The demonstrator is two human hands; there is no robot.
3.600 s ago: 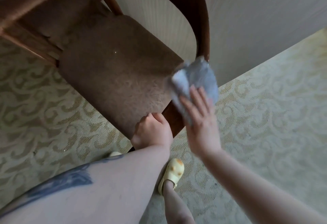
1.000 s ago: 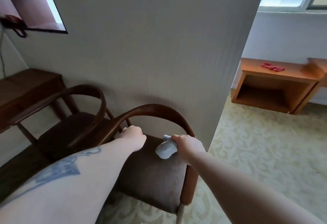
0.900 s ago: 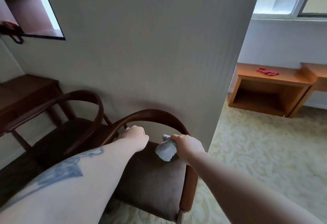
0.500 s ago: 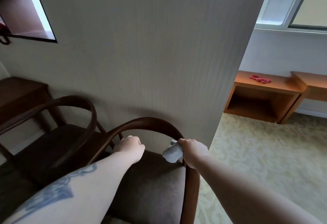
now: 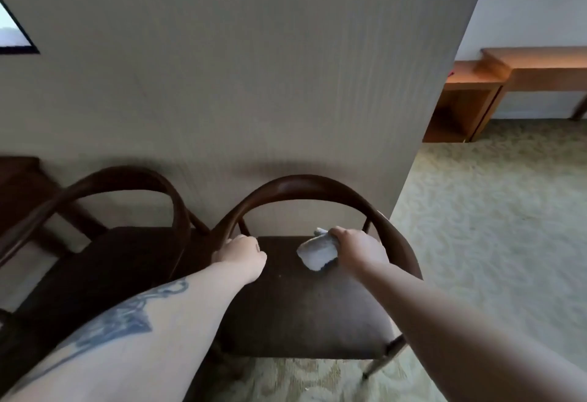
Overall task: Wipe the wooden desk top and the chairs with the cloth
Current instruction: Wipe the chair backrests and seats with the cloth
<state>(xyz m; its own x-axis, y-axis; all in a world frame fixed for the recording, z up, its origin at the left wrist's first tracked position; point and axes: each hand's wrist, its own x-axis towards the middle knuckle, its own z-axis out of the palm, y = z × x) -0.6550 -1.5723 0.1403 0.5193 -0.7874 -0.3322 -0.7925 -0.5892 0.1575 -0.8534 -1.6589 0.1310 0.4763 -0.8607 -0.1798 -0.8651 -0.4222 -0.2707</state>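
Against the wall, left hand (image 5: 242,255) clamps the dark bentwood chair (image 5: 313,303) rail to steady it; right hand (image 5: 358,251) grips the crumpled grey cloth (image 5: 317,253) over the seat.

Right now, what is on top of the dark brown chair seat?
Above the near chair's dark brown padded seat, the right hand grips a crumpled pale grey cloth. The left hand holds the curved wooden backrest. The arms cover parts of the seat.

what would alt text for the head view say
Seen from above, a person's left hand grips the curved back of a dark wooden chair while the right hand holds a pale cloth over its seat. A second chair stands beside it against the wall.
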